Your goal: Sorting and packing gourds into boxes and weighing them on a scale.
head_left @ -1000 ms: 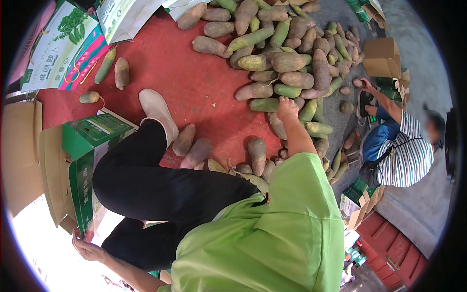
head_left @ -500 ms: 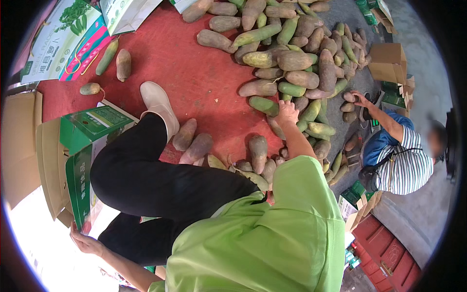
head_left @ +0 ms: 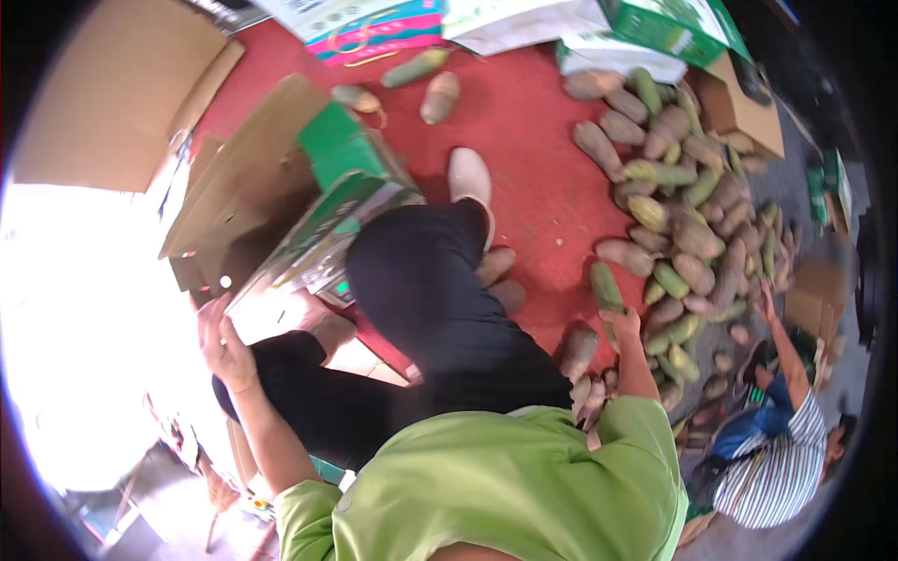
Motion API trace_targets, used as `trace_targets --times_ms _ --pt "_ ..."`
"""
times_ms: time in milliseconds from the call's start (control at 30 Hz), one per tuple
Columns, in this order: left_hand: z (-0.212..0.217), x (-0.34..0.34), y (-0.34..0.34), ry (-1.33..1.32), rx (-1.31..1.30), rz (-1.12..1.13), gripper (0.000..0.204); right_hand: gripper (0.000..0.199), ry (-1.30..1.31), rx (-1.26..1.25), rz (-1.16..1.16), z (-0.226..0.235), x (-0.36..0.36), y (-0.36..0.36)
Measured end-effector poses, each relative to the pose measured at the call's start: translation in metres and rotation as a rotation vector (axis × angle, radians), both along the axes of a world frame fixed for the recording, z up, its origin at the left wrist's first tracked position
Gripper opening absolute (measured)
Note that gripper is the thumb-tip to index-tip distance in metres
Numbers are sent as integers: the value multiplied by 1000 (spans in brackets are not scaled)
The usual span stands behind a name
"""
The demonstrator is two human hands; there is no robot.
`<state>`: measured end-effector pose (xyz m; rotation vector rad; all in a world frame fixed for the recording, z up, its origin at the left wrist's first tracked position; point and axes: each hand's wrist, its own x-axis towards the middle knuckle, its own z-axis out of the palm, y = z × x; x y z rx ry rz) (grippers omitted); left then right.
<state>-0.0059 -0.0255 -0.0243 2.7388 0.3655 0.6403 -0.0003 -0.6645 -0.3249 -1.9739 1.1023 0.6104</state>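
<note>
In my right hand point(head_left: 625, 323) is a long green radish point(head_left: 605, 286), gripped by its near end and held over the red floor at the left edge of the pile. My left hand point(head_left: 226, 351) is at the near edge of an open cardboard box point(head_left: 248, 210) with green and white panels. Its fingers are stretched out with the thumb apart; whether they touch the box is hard to tell in the glare. A large heap of radishes point(head_left: 694, 241), some green and some coated in brownish soil, lies on the right.
Three loose radishes point(head_left: 440, 97) lie near printed cartons point(head_left: 374, 33) at the far side. Close to my white boot point(head_left: 470, 178) are two brown radishes point(head_left: 505, 280). A co-worker in a striped shirt point(head_left: 776, 467) reaches toward the heap from the right. A brown carton point(head_left: 744, 107) stands behind it.
My right hand has taken a green radish from the heap and drawn it back. My left hand has loosened from the box edge. The whole view has turned toward the left.
</note>
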Motion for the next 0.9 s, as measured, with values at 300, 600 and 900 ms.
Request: trace_targets --times_ms 300,600,900 --pt "19 -1 -5 -32 164 -196 27 58 -425 355 236 129 108 126" --pt "26 2 -3 -62 142 -272 32 55 -977 144 1024 331 210 300" --pt "30 -2 -3 -46 106 -250 36 50 -1050 79 1676 353 216 472"
